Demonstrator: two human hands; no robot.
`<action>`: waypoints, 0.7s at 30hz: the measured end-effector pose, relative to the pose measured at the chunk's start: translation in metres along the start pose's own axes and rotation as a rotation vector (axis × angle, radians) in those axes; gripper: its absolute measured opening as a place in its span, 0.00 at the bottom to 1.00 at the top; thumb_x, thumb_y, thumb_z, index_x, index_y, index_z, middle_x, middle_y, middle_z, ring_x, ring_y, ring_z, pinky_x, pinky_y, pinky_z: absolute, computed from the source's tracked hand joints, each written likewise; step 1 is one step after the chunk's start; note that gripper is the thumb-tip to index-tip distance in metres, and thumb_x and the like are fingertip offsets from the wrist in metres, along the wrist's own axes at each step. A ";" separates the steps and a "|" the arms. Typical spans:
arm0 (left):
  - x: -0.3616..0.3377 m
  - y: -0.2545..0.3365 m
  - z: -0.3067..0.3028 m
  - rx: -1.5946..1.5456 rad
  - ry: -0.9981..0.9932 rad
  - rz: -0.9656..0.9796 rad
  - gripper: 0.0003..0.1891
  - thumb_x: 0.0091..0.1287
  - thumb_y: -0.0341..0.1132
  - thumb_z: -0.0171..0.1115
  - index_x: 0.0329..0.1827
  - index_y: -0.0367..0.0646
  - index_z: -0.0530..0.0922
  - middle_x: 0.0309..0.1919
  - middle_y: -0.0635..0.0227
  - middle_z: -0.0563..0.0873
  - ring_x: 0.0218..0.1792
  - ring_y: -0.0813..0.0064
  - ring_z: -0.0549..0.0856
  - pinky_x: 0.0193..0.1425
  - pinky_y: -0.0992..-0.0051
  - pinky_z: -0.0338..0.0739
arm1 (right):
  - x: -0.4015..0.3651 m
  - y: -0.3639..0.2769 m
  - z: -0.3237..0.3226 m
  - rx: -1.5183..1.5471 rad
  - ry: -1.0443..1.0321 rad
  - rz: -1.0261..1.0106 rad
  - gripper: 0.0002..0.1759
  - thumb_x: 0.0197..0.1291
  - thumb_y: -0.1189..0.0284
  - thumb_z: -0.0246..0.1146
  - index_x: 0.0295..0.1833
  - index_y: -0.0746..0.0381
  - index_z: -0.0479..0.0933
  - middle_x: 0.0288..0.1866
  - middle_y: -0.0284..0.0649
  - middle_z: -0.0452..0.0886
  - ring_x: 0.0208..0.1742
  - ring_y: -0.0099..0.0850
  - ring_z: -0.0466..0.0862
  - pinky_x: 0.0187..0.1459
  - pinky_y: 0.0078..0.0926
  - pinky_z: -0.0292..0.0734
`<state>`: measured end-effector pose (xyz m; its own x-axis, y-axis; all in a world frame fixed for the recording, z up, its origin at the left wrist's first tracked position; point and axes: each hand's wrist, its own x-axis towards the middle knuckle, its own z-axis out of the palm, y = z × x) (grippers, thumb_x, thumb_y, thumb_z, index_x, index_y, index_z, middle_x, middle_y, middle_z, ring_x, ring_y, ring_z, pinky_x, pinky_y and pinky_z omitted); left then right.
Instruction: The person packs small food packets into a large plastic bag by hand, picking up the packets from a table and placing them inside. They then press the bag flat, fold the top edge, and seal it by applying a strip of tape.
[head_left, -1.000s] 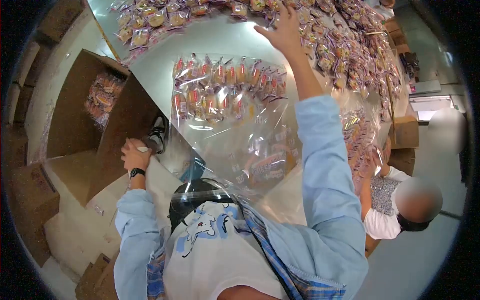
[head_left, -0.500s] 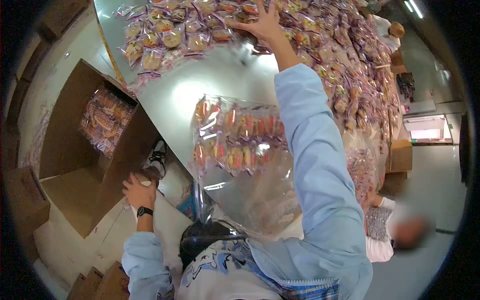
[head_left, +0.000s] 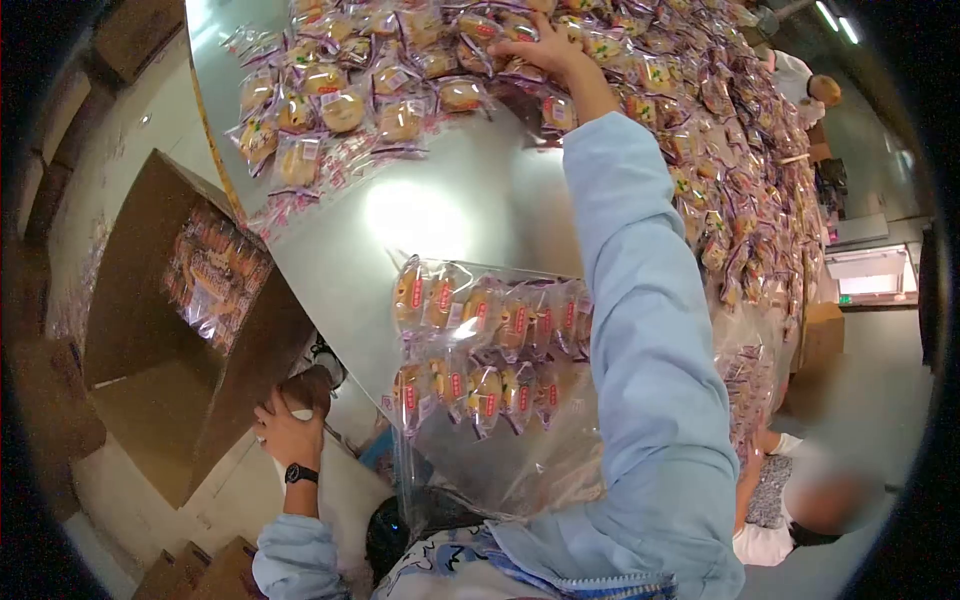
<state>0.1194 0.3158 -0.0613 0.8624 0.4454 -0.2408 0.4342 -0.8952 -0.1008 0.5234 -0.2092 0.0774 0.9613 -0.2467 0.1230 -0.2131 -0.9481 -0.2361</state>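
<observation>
My right hand (head_left: 548,52) reaches across the metal table to the near edge of a heap of wrapped pastries (head_left: 400,118). Its fingers are spread and touch the packets, with the thumb stretched to the left. Lower down, my left hand (head_left: 290,432), with a dark watch at the wrist, rests on what looks like my pale-trousered knee, fingers apart and holding nothing. Between my arms lies a large clear plastic bag (head_left: 500,440) with two rows of wrapped pastries (head_left: 470,310) inside. My right sleeve hides the bag's right side.
An open cardboard box (head_left: 140,330) on the floor at left holds packed pastries (head_left: 215,275). The metal table (head_left: 340,240) has a slanting left edge. More cartons (head_left: 200,570) stand at lower left. One person (head_left: 770,500) is at lower right, another (head_left: 800,85) at upper right.
The view has shifted, so table and bag appear lower. My right hand has bent from widely spread to lower on the packets. My left hand stays at the knee.
</observation>
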 end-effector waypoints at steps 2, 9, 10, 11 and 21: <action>-0.004 0.001 0.003 0.002 -0.005 0.008 0.43 0.54 0.55 0.76 0.76 0.59 0.74 0.65 0.53 0.74 0.65 0.42 0.76 0.61 0.43 0.78 | 0.005 0.010 0.010 0.007 -0.051 0.036 0.69 0.45 0.27 0.70 0.89 0.40 0.48 0.88 0.60 0.48 0.86 0.68 0.48 0.80 0.69 0.49; -0.012 -0.001 0.006 -0.030 0.029 0.097 0.42 0.55 0.57 0.75 0.75 0.57 0.76 0.67 0.52 0.74 0.65 0.42 0.76 0.58 0.38 0.78 | -0.036 0.019 0.025 0.033 0.036 -0.023 0.51 0.57 0.37 0.70 0.84 0.38 0.60 0.84 0.51 0.61 0.83 0.64 0.58 0.73 0.71 0.66; -0.016 0.003 -0.001 -0.042 0.014 0.093 0.41 0.55 0.58 0.74 0.74 0.57 0.76 0.67 0.52 0.74 0.65 0.42 0.76 0.58 0.38 0.78 | -0.045 0.017 0.022 0.015 0.033 -0.025 0.50 0.58 0.38 0.69 0.83 0.38 0.61 0.83 0.50 0.62 0.82 0.63 0.60 0.72 0.71 0.67; -0.017 0.006 -0.006 -0.051 -0.003 0.093 0.41 0.55 0.58 0.74 0.74 0.56 0.76 0.67 0.52 0.74 0.65 0.42 0.76 0.57 0.37 0.78 | -0.060 0.014 0.018 -0.003 0.028 -0.023 0.48 0.59 0.38 0.69 0.82 0.39 0.63 0.82 0.49 0.64 0.81 0.63 0.61 0.71 0.70 0.69; -0.019 -0.002 0.000 -0.073 0.061 0.110 0.37 0.60 0.57 0.69 0.73 0.54 0.78 0.65 0.52 0.74 0.63 0.43 0.77 0.56 0.44 0.82 | -0.177 0.037 0.011 -0.034 0.059 -0.174 0.41 0.51 0.50 0.75 0.72 0.47 0.75 0.65 0.53 0.74 0.68 0.60 0.75 0.64 0.57 0.78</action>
<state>0.1022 0.3088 -0.0564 0.9193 0.3465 -0.1868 0.3517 -0.9361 -0.0059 0.3476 -0.1981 0.0360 0.9725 -0.0884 0.2156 -0.0510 -0.9835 -0.1734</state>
